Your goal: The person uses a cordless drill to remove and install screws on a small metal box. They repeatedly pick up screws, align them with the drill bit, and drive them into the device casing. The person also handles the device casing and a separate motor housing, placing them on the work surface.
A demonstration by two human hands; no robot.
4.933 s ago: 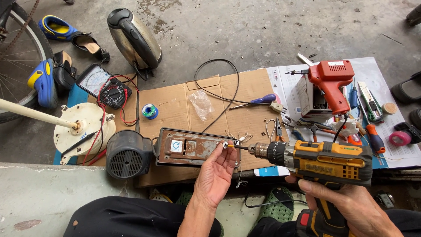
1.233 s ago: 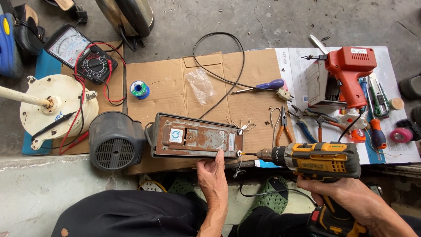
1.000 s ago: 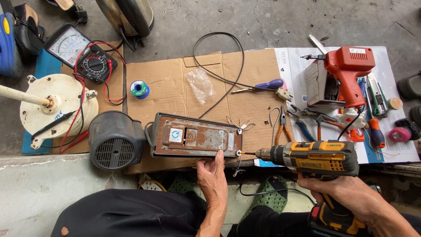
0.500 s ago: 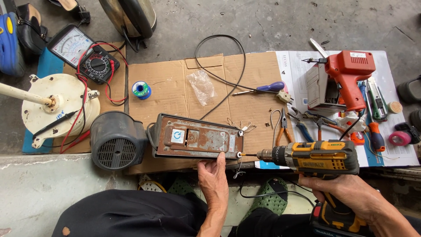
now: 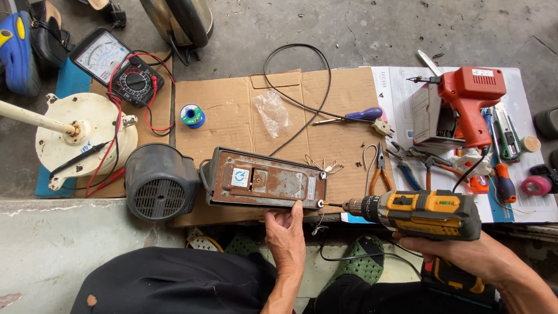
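My right hand (image 5: 465,256) is clenched around the handle of a yellow-and-black cordless drill (image 5: 421,214), held level with its bit pointing left. The bit tip meets a screw at the near right corner of a rusty metal box (image 5: 264,185). My left hand (image 5: 285,235) grasps nothing; its fingers are pressed flat against the near edge of that box, just left of the drill bit. The box lies on a sheet of cardboard (image 5: 232,110), which extends beyond both hands. Left of my left hand, touching the box's end, sits a dark grey motor housing (image 5: 160,181). Beyond the drill, near its chuck, lie orange-handled pliers (image 5: 379,168), with a purple-handled screwdriver (image 5: 351,116) further out. Beyond my right hand stands a red soldering gun (image 5: 471,102) among assorted hand tools. A black cable (image 5: 302,75) loops across the far cardboard. Far left, well apart from both hands, an analogue multimeter (image 5: 119,67) rests beside a cream fan motor (image 5: 84,139).
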